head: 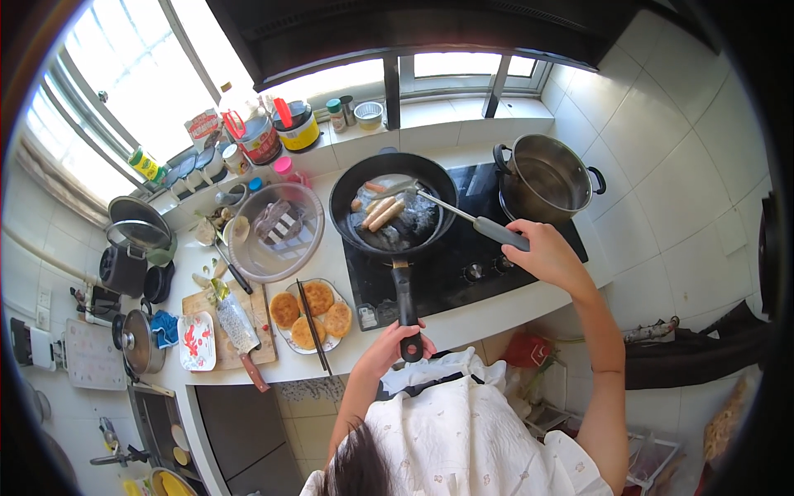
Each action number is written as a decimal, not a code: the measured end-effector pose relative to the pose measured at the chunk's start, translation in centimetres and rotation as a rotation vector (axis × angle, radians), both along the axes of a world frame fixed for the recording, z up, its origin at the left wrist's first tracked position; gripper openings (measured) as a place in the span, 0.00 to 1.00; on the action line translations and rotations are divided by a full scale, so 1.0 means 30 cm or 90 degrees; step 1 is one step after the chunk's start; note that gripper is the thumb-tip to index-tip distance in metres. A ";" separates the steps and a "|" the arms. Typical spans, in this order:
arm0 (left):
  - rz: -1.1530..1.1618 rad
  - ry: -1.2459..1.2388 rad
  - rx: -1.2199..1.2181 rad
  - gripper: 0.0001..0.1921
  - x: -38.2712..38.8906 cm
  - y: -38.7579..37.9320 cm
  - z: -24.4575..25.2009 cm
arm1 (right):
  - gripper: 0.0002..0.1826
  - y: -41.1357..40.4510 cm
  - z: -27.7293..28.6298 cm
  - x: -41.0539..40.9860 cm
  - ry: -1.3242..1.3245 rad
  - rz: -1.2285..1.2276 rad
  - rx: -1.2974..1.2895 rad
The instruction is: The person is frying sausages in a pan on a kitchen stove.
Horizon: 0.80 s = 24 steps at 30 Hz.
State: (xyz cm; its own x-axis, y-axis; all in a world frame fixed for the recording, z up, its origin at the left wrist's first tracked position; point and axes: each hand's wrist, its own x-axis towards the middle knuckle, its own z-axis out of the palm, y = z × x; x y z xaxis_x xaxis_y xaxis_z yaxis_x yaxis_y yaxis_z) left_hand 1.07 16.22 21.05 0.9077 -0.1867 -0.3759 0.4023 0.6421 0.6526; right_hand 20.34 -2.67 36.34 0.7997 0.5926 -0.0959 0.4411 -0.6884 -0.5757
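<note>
My left hand [397, 344] grips the black handle of a frying pan [341, 198] on the left of the black glass cooktop [397, 297]. Several sausages [379, 214] lie in bubbling oil inside the pan. In my right hand [546, 251] is the grey grip of a metal spatula [446, 206]; its head reaches into the pan beside the sausages. To the left of the pan handle stands a plate [343, 289] with several browned flat cakes [308, 333] on it. A pair of dark chopsticks [312, 325] rests across the plate, their ends jutting past the counter edge.
An uncovered steel pot [549, 177] occupies the right burner. A cleaver [239, 325] lies on a wooden board [263, 304], its handle over the counter's front edge. Left of the pan is a clear plastic basin [248, 263]. The range hood [409, 28] overhangs the cooktop.
</note>
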 end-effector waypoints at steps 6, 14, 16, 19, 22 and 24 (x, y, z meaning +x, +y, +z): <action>-0.002 0.001 -0.002 0.12 0.006 -0.004 0.013 | 0.14 0.053 -0.120 0.010 -0.071 0.019 0.019; 0.008 0.011 -0.020 0.11 0.002 -0.004 0.006 | 0.10 0.001 -0.066 -0.049 -0.057 0.039 -0.083; 0.008 0.015 -0.017 0.11 0.002 -0.005 0.011 | 0.10 -0.022 -0.022 -0.063 -0.049 0.036 -0.090; 0.005 0.013 -0.019 0.11 0.002 -0.004 0.011 | 0.10 -0.049 0.023 -0.069 -0.043 0.039 -0.100; 0.008 0.011 -0.020 0.11 0.002 -0.005 0.012 | 0.12 -0.048 0.022 -0.060 -0.037 0.048 -0.095; 0.010 0.017 -0.020 0.11 0.000 -0.007 0.006 | 0.15 -0.033 0.013 -0.054 -0.029 0.052 -0.085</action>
